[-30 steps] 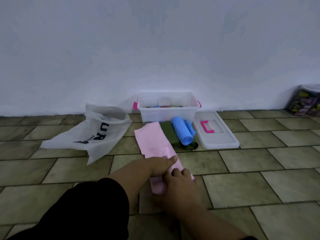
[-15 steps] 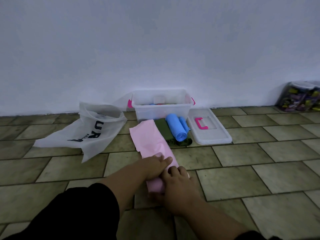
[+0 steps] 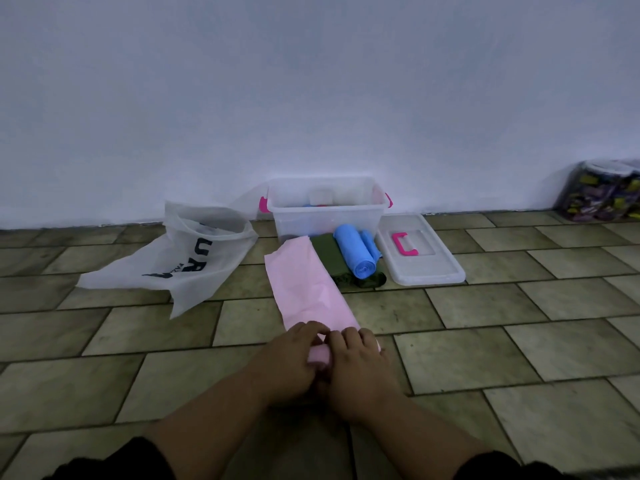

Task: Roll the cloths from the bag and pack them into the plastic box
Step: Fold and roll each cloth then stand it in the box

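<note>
Olive-tiled floor (image 3: 519,323) below a plain pale wall. Stretched flat across it, a pink cloth (image 3: 304,282), far end just in front of the clear plastic box (image 3: 325,216), near end turned into a small roll under both hands. Left hand (image 3: 291,358) and right hand (image 3: 360,368) side by side, touching, fingers (image 3: 349,336) curled over the top of the roll and pressing it down; thumbs hidden. Beside the pink strip, a dark green cloth (image 3: 329,254) with a blue rolled cloth (image 3: 353,251) lying on it, then the box lid (image 3: 426,268) with its pink handle. Off to the left, the white bag (image 3: 180,261), slumped open. Probably light, limp and a little slick, so prone to loosening or skewing. Best held along the roll's full width, palms near both ends, with even forward pressure to keep the edges square.
</note>
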A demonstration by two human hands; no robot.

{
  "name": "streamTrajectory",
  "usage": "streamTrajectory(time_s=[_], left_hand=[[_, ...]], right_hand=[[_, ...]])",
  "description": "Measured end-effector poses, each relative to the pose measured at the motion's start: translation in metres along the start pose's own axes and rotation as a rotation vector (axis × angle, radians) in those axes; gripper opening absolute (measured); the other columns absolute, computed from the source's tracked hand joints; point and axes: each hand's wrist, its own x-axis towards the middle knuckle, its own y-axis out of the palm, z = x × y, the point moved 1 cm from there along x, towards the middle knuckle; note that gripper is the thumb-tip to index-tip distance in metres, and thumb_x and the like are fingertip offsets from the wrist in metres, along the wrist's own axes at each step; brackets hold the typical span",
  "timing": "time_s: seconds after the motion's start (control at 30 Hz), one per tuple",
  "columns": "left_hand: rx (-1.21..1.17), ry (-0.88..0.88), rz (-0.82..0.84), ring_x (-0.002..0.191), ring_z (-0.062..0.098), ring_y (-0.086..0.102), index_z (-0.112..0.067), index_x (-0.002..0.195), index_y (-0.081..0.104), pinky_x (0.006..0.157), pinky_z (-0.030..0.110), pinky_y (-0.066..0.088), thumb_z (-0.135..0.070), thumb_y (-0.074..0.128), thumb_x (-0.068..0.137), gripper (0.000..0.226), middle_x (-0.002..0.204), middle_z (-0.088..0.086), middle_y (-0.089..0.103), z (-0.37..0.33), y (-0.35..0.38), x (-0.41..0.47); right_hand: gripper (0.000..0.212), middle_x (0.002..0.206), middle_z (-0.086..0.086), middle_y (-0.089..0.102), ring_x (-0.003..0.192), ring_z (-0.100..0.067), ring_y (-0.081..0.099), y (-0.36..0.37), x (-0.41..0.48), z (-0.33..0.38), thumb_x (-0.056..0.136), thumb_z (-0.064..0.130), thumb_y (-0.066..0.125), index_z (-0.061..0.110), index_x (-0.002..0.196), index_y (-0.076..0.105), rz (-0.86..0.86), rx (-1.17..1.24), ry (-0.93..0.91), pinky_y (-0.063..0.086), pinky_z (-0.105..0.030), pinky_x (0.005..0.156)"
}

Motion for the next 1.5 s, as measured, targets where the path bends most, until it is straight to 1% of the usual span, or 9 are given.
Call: streamTrajectory(time_s=[0.1, 0.23, 0.43, 0.57, 0.67, 0.9, 1.03, 1.17, 1.5], left_hand=[[0.076, -0.027, 0.018, 0.102, 0.010, 0.054, -0.034, 0.128, 0.043, 0.083, 0.024, 0.044, -0.034, 0.059, 0.084, 0.047, 0.127, -0.007, 0.053, 0.001, 0.000, 0.002], [0.142, -0.077, 0.072, 0.085, 0.007, 0.053, -0.039, 0.114, 0.043, 0.068, 0.024, 0.041, -0.044, 0.055, 0.084, 0.032, 0.114, -0.007, 0.058, 0.001, 0.003, 0.000], [0.405, -0.068, 0.099, 0.099, 0.015, 0.053, -0.038, 0.120, 0.048, 0.085, 0.035, 0.039, -0.054, 0.046, 0.086, 0.038, 0.120, -0.005, 0.054, -0.002, 0.002, 0.000], [0.424, 0.085, -0.081, 0.112, 0.013, 0.048, -0.042, 0.127, 0.039, 0.092, 0.035, 0.037, -0.052, 0.051, 0.079, 0.051, 0.129, -0.009, 0.043, -0.007, 0.001, 0.001], [0.410, 0.161, -0.021, 0.106, 0.011, 0.047, -0.042, 0.121, 0.038, 0.084, 0.027, 0.039, -0.054, 0.057, 0.073, 0.053, 0.122, -0.012, 0.044, -0.007, 0.012, -0.003], [0.328, -0.003, 0.051, 0.098, 0.015, 0.052, -0.030, 0.119, 0.050, 0.081, 0.030, 0.041, -0.051, 0.053, 0.082, 0.042, 0.117, -0.004, 0.055, -0.010, 0.003, 0.005], [0.458, -0.129, 0.138, 0.103, 0.021, 0.053, -0.027, 0.118, 0.056, 0.090, 0.041, 0.035, -0.053, 0.038, 0.092, 0.041, 0.110, 0.000, 0.056, -0.014, -0.005, 0.009], [0.491, 0.008, -0.067, 0.110, 0.019, 0.050, -0.033, 0.135, 0.040, 0.093, 0.041, 0.036, -0.047, 0.037, 0.090, 0.047, 0.123, 0.000, 0.049, -0.015, -0.003, 0.005], [0.466, -0.130, -0.013, 0.081, 0.012, 0.047, -0.030, 0.103, 0.050, 0.087, 0.039, 0.034, -0.054, 0.038, 0.090, 0.029, 0.103, -0.004, 0.060, -0.007, 0.003, 0.005]], right_hand=[[0.065, 0.120, 0.004, 0.048, 0.114, -0.017, 0.042, -0.011, 0.000, -0.006, 0.070, 0.059, 0.055, 0.027, 0.124, 0.041, 0.042, 0.167, 0.002, 0.039, -0.032, 0.093], [0.042, 0.111, 0.004, 0.051, 0.105, -0.016, 0.049, -0.028, -0.001, -0.029, 0.073, 0.025, 0.062, 0.027, 0.113, 0.051, 0.076, 0.397, 0.040, 0.042, -0.027, 0.086], [0.028, 0.112, 0.014, 0.053, 0.098, -0.006, 0.052, -0.029, -0.003, -0.049, 0.084, 0.021, 0.063, 0.039, 0.104, 0.060, 0.170, 0.501, 0.058, 0.036, -0.010, 0.071], [0.023, 0.113, 0.009, 0.059, 0.096, -0.007, 0.054, -0.028, 0.002, -0.050, 0.087, 0.021, 0.063, 0.036, 0.104, 0.062, 0.177, 0.559, 0.064, 0.039, -0.015, 0.072], [0.022, 0.109, 0.006, 0.060, 0.094, -0.008, 0.055, -0.027, 0.004, -0.050, 0.087, 0.022, 0.063, 0.034, 0.106, 0.064, 0.182, 0.568, 0.063, 0.039, -0.015, 0.071], [0.033, 0.122, 0.005, 0.059, 0.104, -0.007, 0.054, -0.033, 0.010, -0.050, 0.087, 0.019, 0.063, 0.028, 0.119, 0.063, 0.196, 0.577, 0.015, 0.039, -0.017, 0.086], [0.029, 0.106, 0.004, 0.059, 0.090, -0.010, 0.055, -0.035, 0.014, -0.053, 0.085, 0.016, 0.062, 0.029, 0.112, 0.061, 0.167, 0.538, 0.012, 0.039, -0.014, 0.068], [0.023, 0.101, 0.005, 0.060, 0.088, -0.008, 0.053, -0.034, 0.022, -0.053, 0.091, 0.023, 0.059, 0.028, 0.113, 0.062, 0.188, 0.513, 0.021, 0.034, -0.006, 0.062], [0.032, 0.116, -0.003, 0.059, 0.104, -0.019, 0.055, -0.034, 0.030, -0.042, 0.093, 0.036, 0.054, 0.030, 0.124, 0.056, 0.185, 0.302, -0.037, 0.042, -0.027, 0.085]])
